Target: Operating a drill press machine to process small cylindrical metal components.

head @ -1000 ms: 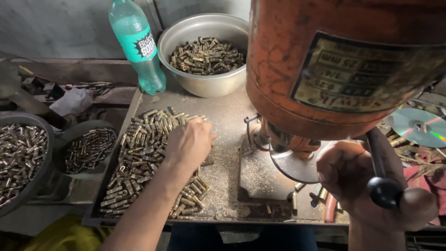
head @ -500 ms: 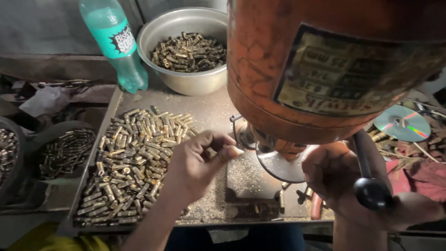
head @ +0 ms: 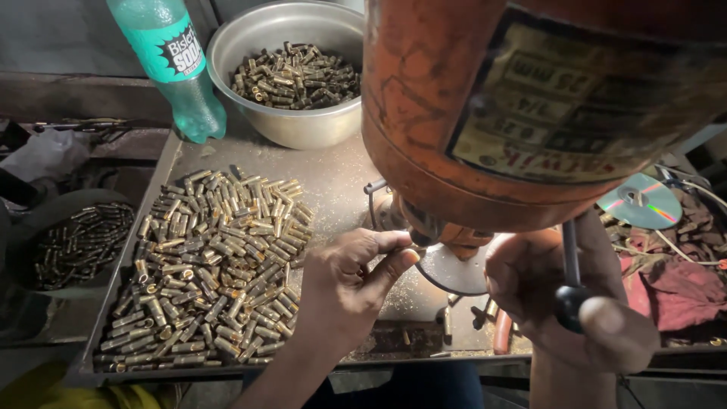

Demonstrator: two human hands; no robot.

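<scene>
Small brass piece (head: 421, 247) pinched at fingertips under orange drill head, mostly hidden

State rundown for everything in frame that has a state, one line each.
left hand: fingertips pinched under the press head; any piece between them is hidden.
right hand: wrapped round the black-knobbed lever.
steel bowl: partly filled with brass pieces.
tray: brass pieces heaped on its left half.
green bottle: upright, cap out of view.
dark pan: holds more brass pieces.
disc: lying flat.

1 bottle (head: 168, 64), 1 steel bowl (head: 257, 38), 1 disc (head: 640, 201), 2 hands (head: 344, 280); brass pieces (head: 216, 265) probably 100s.
</scene>
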